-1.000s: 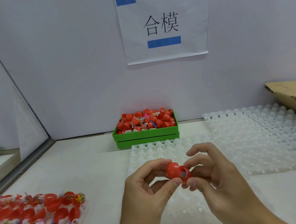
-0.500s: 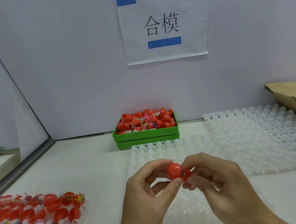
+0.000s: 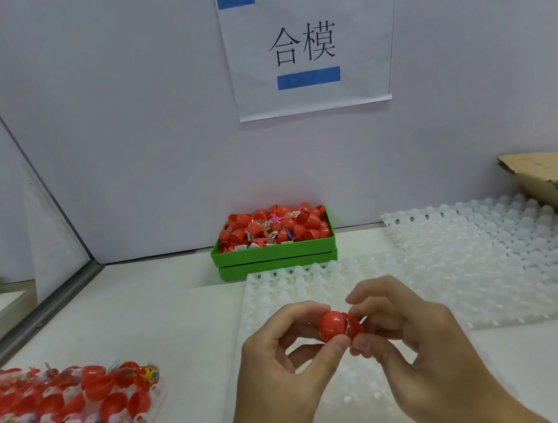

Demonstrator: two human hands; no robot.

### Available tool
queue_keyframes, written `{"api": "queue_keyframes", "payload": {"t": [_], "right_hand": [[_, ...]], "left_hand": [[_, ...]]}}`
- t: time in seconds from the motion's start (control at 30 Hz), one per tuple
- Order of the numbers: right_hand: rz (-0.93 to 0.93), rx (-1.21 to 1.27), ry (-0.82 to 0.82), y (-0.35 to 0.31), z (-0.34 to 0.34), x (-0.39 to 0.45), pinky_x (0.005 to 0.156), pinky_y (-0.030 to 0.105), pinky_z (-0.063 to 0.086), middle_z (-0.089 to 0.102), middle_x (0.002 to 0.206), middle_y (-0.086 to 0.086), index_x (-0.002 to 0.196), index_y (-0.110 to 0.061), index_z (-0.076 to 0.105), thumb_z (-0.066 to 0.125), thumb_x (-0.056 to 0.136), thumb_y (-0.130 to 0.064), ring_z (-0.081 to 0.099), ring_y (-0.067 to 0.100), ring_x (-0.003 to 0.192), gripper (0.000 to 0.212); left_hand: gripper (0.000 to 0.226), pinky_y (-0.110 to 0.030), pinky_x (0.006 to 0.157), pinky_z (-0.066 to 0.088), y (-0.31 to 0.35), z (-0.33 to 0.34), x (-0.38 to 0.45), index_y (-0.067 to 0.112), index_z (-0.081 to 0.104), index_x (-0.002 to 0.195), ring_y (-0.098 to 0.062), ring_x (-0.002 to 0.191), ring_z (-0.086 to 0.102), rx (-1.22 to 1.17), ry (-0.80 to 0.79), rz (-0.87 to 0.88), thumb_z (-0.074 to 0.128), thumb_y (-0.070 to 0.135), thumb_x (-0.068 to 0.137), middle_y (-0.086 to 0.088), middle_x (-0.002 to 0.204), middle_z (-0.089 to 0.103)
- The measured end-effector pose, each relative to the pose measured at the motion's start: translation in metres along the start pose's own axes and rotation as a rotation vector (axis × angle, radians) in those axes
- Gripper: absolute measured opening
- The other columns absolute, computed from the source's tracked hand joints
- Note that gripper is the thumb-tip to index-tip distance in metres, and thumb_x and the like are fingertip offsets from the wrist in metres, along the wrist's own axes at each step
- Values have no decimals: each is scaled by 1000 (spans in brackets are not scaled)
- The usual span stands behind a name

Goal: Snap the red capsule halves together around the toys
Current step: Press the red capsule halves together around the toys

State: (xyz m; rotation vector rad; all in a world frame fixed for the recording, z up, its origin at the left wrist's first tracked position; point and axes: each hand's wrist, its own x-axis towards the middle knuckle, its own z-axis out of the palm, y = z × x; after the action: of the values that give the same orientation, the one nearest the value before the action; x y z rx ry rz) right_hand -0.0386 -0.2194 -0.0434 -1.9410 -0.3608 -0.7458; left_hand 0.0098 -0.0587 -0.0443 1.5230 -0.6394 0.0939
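Bare tabletop [image 3: 165, 303] lies open between the green box [image 3: 274, 255] and loaded tray [image 3: 152, 399]

Capsule [image 3: 335, 325] between fingers [image 3: 305, 311] was glossy red. Green bin [image 3: 273, 253] held red halves mixed with pink, blue, clear bits. Tray at lower left [image 3: 153, 390] was translucent white, loaded with red halves [image 3: 98, 382] and multicoloured toys, one yellow [image 3: 148, 373]. Dimpled trays [image 3: 470, 255] were milky white, regular bump grid. Tabletop [image 3: 139, 305] was off-white. Wall sign [image 3: 306, 46] was white, black characters, two blue bars. Cardboard [image 3: 543, 178] was brown.
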Motion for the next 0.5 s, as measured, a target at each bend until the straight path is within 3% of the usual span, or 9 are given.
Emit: {"api": "queue_keyframes", "payload": {"t": [0.17,0.5], "right_hand": [[35,8,-14,1,-3,1,67,20,56,69,82,-11,103,-43,52,66,76,-2,70,15,66,51],[4,-54,32,2,-3,1,67,22,59,72,81,-15,93,-27,68,72,73,-8,72,8,70,28]], "left_hand": [[31,-21,69,57,-1,0,0,32,74,91,-16,83,71,14,-14,-13,80,16,65,0,86,74],[36,-20,68,58,2,-2,0,29,75,87,-16,82,72,22,-22,-22,91,12,59,-2,83,75]]}}
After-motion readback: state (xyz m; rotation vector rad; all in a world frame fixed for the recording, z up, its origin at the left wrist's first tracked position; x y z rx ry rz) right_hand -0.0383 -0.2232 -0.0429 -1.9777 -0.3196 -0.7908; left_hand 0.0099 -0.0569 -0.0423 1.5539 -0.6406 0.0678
